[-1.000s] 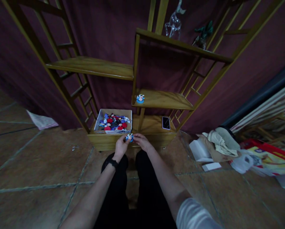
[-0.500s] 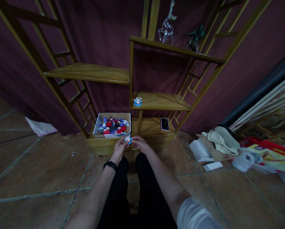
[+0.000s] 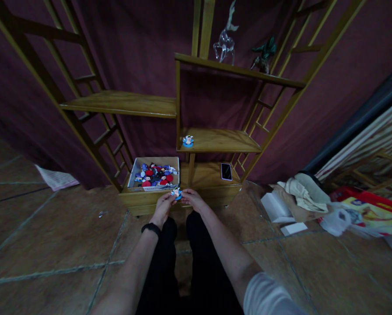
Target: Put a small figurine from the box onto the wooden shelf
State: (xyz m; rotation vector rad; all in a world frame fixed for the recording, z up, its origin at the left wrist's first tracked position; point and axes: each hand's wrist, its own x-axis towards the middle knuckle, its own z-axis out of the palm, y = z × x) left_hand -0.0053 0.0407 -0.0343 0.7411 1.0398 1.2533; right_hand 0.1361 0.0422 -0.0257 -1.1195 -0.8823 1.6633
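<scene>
My left hand and my right hand meet in front of the wooden shelf unit, both pinching a small blue and white figurine between their fingertips. Just behind the hands sits a white box filled with several small red, blue and black figurines, on the lowest shelf. Another small blue figurine stands alone on the middle shelf.
A phone lies on the lowest shelf at the right. A glass animal and a green ornament stand on the top shelf. Cloths, white boxes and printed packaging lie on the tiled floor at right; paper lies at left.
The hands stay together on the small figurine; the view has shifted slightly, so the shelf appears a little further left and lower.
</scene>
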